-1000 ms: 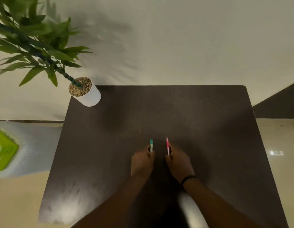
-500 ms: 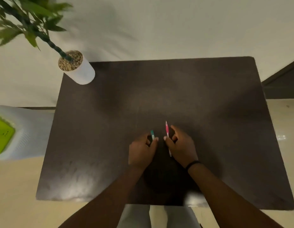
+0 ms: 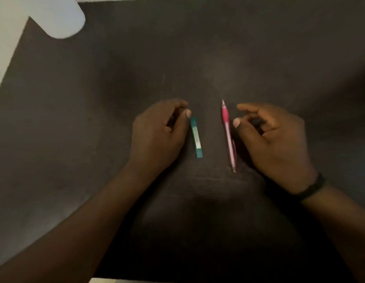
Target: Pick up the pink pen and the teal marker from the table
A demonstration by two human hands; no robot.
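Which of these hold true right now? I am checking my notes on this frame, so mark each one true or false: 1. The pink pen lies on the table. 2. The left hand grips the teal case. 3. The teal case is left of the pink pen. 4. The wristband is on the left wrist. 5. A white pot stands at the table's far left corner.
1. True: the pink pen lies flat on the dark table.
2. False: the left hand holds nothing; the teal case lies beside its thumb.
3. True.
4. False: the black wristband is by the right hand.
5. True: the white pot.
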